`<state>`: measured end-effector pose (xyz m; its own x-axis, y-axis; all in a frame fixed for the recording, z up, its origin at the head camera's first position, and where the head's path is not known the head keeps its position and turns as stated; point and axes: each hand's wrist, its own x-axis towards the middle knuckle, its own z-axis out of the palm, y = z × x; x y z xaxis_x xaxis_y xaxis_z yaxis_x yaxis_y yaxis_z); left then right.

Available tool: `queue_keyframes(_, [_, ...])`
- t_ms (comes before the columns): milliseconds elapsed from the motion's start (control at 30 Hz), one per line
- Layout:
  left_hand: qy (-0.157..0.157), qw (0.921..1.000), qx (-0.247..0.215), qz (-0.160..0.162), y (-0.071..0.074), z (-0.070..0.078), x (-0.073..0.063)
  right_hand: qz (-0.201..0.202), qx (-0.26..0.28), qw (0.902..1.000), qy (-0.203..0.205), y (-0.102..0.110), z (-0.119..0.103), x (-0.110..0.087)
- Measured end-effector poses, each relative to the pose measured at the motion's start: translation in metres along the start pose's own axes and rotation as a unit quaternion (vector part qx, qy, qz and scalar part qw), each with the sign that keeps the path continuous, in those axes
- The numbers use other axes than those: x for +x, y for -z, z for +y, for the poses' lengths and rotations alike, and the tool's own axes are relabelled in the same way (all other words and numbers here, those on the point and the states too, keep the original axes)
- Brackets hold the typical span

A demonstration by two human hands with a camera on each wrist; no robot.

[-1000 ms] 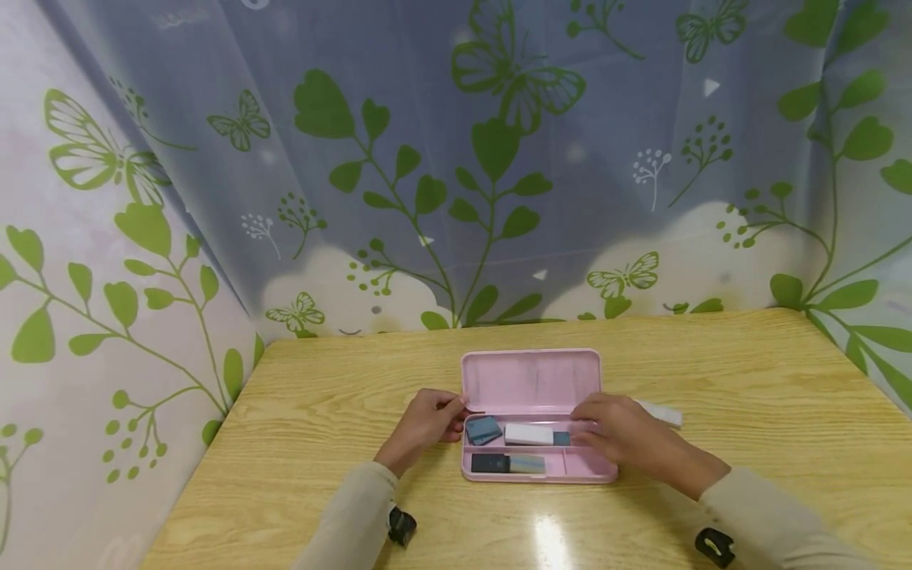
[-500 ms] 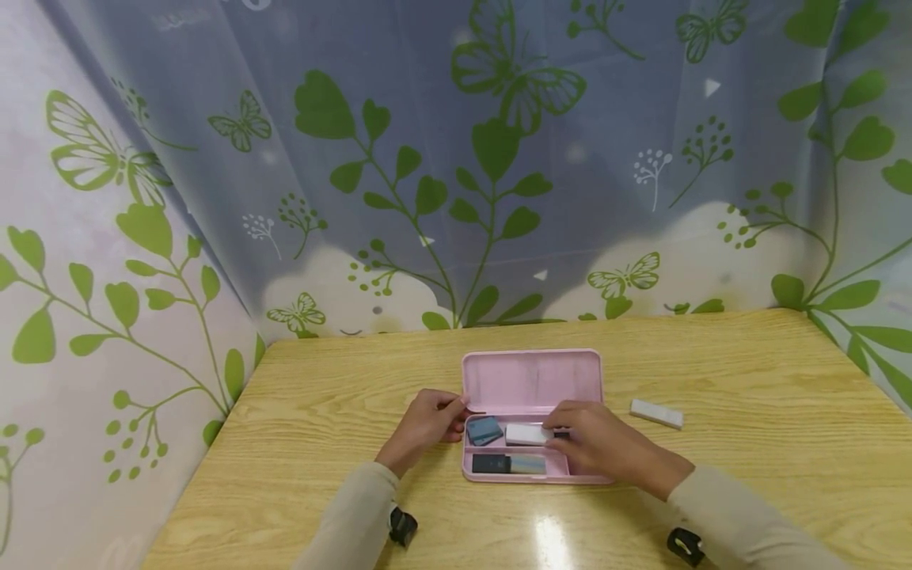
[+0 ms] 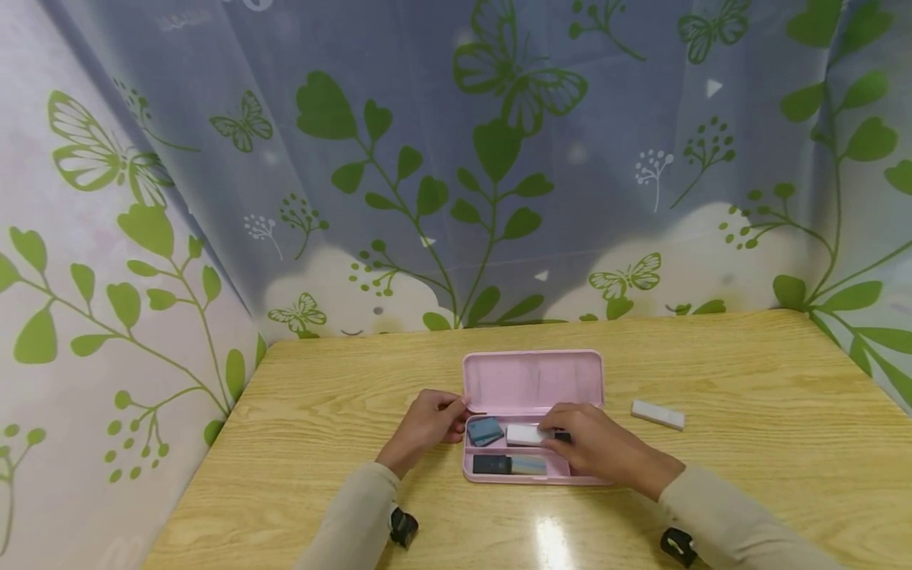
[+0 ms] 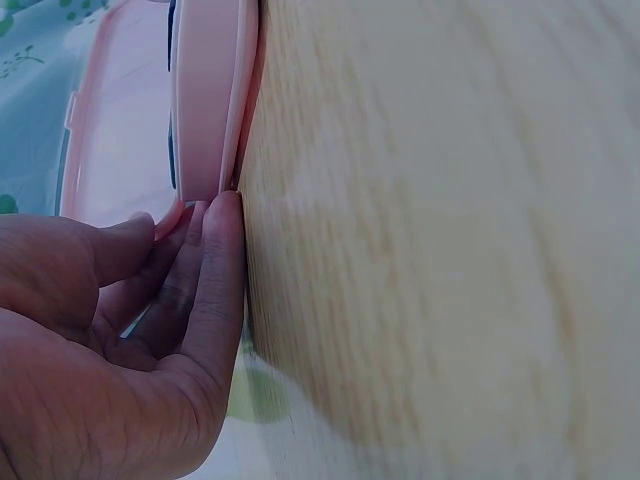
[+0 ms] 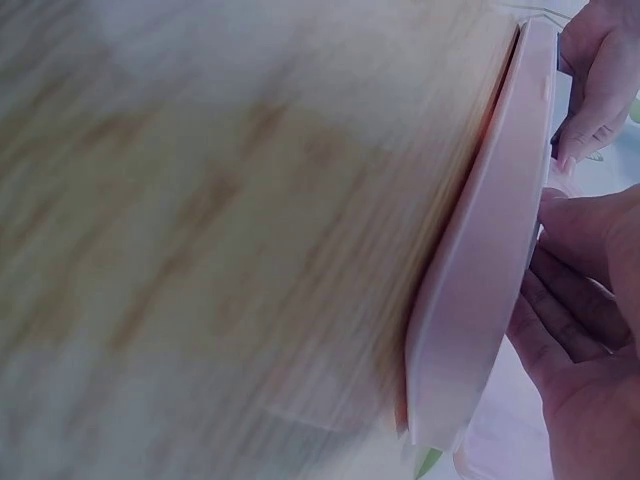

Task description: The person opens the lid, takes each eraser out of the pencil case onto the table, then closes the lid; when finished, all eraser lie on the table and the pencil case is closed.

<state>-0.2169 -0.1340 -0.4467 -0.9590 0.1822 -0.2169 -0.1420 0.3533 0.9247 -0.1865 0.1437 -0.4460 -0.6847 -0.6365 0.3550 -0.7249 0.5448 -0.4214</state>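
Two hands on one pink case [image 3: 513, 480], which sits open on the wood-grain surface [image 3: 321, 380], lid [image 3: 534, 380] tipped back on the far side. Left hand [image 3: 422, 423] at the case's left end: thumb at the lid's corner by the hinge, other fingers against the end wall and low near the surface, so that grip is closed on the case. Right hand [image 3: 602, 445] reaches over the right part of the case, grip clamped on the right end of a white block [image 3: 522, 435]; fingertips and thumb sit on either side of it. Block is in the rear slot, lengthwise. A dark bit [image 3: 563, 437] shows between the right fingers, can't tell what it is. Blue pieces [image 3: 484, 431] lie in the same slot at its left end, just left of the block, overlapping and skewed. Front slot has a black stick [image 3: 492, 465] with a pale striped right end, lying flat. White bar [image 3: 658, 415] is outside, on the surface right of the case, slightly angled, clear of the right hand. Pale sleeves [image 3: 356, 514] on both arms. Printed cloth [image 3: 399, 47] with green leaves and butterflies hangs behind
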Motion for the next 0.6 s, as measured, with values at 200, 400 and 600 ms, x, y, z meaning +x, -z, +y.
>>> queue_keyframes(200, [-0.001,1.0000,0.001,0.001,-0.0002,-0.0021,0.0011,0.007,-0.005,1.0000,0.005,-0.0022,0.0005,-0.0004])
queue_keyframes(400, [-0.002,1.0000,0.000,0.001,-0.0003,-0.0013,0.0011,0.012,0.000,0.9999,0.007,-0.0035,0.0007,-0.0004])
queue_keyframes(600, [-0.002,1.0000,-0.006,0.000,0.0000,0.0005,-0.0005,0.010,-0.007,0.9999,0.003,0.0009,-0.0025,-0.0010])
